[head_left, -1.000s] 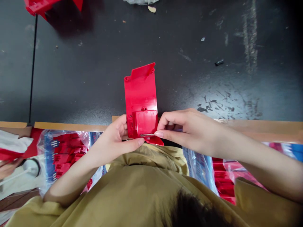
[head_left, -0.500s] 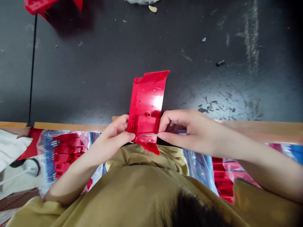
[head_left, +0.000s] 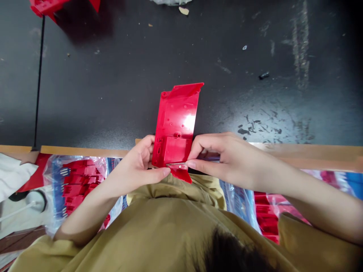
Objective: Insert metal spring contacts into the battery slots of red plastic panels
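A red plastic housing part with a raised box-shaped section is tilted up at the table's front edge. My left hand grips its lower left side, the thumb reaching across the lower edge. In a pinch between thumb and forefinger, my right hand holds the right end of a thin metal pin. That pin lies crosswise along the lower part of the box-shaped section, its left end close to my left thumb. A small shiny dot shows just below the pin.
The black tabletop has a tan front edge. Another red part stands at the far left. Plastic-lined blue crates hold red parts on my left and more red parts on my right. A small black piece lies at right.
The metal pin has moved slightly down and left on the red part, together with my right fingers. My left thumb has slid right along the lower edge.
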Demonstrator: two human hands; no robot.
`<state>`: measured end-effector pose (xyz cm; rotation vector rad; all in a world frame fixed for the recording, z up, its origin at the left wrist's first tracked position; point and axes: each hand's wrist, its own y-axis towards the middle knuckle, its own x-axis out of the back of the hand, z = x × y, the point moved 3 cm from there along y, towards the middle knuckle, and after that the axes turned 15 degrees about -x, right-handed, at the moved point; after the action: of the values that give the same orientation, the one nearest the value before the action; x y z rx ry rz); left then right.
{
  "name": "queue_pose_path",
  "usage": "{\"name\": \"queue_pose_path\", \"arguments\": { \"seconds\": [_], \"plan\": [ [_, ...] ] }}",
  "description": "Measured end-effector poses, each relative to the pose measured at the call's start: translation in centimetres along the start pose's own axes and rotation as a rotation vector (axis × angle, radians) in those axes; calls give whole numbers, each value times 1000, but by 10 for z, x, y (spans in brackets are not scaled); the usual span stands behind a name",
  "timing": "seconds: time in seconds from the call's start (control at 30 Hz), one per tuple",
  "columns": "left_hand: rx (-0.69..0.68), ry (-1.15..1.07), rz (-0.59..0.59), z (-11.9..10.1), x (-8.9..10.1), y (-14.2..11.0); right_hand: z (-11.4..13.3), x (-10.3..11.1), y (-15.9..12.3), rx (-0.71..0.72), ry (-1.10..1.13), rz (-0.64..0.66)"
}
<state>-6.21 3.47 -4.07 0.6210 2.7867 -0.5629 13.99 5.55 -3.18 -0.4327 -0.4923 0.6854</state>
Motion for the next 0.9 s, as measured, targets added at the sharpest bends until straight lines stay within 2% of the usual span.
{"name": "queue_pose_path", "arguments": {
  "seconds": [0.6,0.9],
  "plan": [
    [7,-4,-32,1,1,0,-1,-2,4,17,-4,-35],
    [-10,3,-99,6,0,-2,-2,-3,7,35,-23,-65]
  ]
}}
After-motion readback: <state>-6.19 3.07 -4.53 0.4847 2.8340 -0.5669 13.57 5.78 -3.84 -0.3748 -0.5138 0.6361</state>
